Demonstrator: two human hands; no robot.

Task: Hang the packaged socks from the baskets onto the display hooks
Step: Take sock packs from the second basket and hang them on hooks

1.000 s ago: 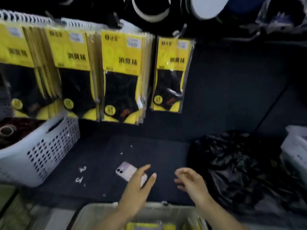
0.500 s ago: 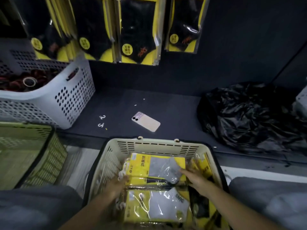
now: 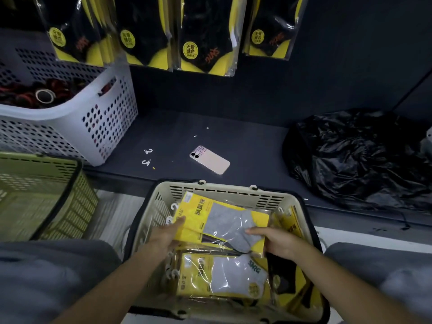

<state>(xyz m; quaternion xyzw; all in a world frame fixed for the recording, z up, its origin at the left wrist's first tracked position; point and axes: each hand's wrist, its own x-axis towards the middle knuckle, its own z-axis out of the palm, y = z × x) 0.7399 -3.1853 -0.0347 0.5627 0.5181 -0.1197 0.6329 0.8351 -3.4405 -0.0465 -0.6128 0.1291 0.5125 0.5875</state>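
Dark shelf (image 3: 245, 146) behind; inside the cream basket (image 3: 224, 186) we held one grey sock pack (image 3: 224, 220), left hand (image 3: 167, 236) pinching its yellow end, right hand (image 3: 279, 242) gripping the other.

Cream basket (image 3: 224, 191), slotted walls and dark rim, filled with clear sock packs on yellow cards. Uppermost, a grey-sock pack (image 3: 224, 220), tilted across the pile, white plastic hanger at its left end. Held at that end by the left hand (image 3: 167, 236), seemingly pinched, and at the toe end by the right hand (image 3: 279, 240). Beneath and nearer, a white-sock pack (image 3: 222, 274) lying flat. Along the right wall, black-sock packs (image 3: 282, 279) standing on edge. Above, against the dark panel, four rows of hanging packs (image 3: 203, 43) of black socks, tops out of frame.
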